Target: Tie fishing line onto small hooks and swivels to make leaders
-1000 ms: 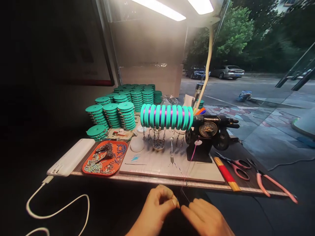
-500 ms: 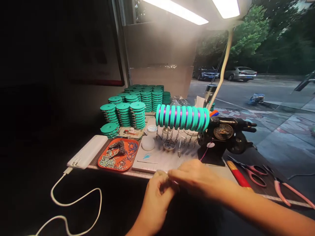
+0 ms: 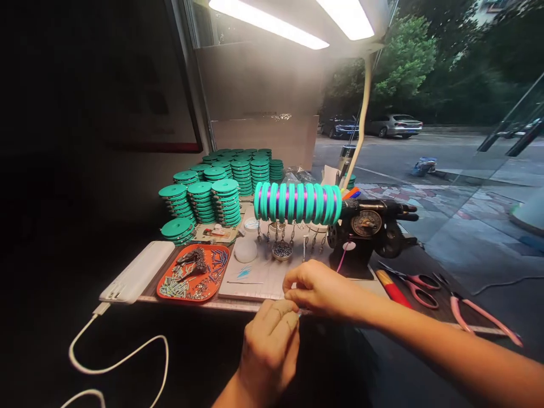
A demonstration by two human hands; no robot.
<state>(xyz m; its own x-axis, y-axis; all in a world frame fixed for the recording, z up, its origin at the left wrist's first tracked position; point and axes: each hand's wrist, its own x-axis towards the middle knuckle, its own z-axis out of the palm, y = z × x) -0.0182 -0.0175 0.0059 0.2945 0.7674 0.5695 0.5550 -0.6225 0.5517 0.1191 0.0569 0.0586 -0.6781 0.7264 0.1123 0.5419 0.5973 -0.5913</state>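
My left hand (image 3: pixel 272 340) is closed just in front of the table edge, fingers bent together. A tiny teal bit shows at its fingertips; what they hold is too small to name. Above and right of it, my right hand (image 3: pixel 317 289) pinches with thumb and forefinger, close to the left fingers. Anything in that pinch is hidden. A pink thread (image 3: pixel 341 260) runs down from the black winding stand (image 3: pixel 368 226) and passes out of sight behind my right hand. On the stand's shaft sit several turquoise spools (image 3: pixel 297 203) wound with purple and pink thread, silvery pendants hanging below.
An orange tray (image 3: pixel 165 290) holds small tubes and beads. A white board (image 3: pixel 272 288) carries a needle-like rod, blue bits, a round white container (image 3: pixel 245 249) and a bead bowl (image 3: pixel 281 251). Stacked green spools (image 3: pixel 225 187), a power bank (image 3: pixel 136 272), scissors (image 3: pixel 419 286) and pliers (image 3: pixel 476 311) surround it.
The view has swung slightly right. My right hand has lifted a little away from the left one, and its pinching fingers show now. My left hand has turned, with its back facing up.
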